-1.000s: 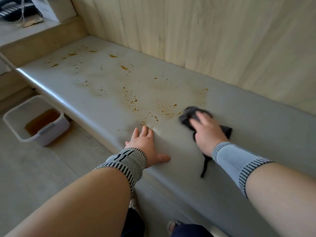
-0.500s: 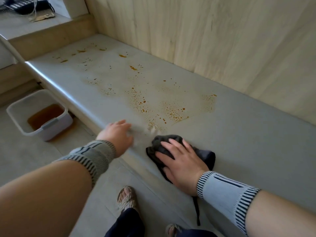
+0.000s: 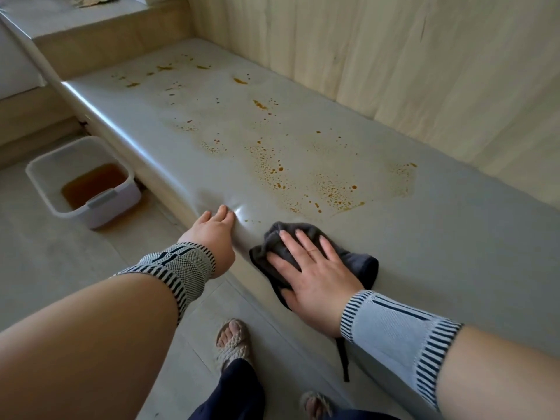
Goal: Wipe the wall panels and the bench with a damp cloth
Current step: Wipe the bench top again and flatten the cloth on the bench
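Her right hand (image 3: pixel 315 274) presses flat, fingers (image 3: pixel 298 242) spread, on the dark cloth (image 3: pixel 360 265) at the worktop's (image 3: pixel 439 237) front edge, below the brown spatter (image 3: pixel 303 177); left hand (image 3: pixel 212 231) braces open-fingered beside the cloth, steadying her lean.

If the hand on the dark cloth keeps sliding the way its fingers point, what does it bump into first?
The right hand presses the dark grey cloth flat, fingers pointing up the grey padded bench. It would probably meet the orange-brown splatter spots first. Nothing solid shows in between, though depth is hard to judge.
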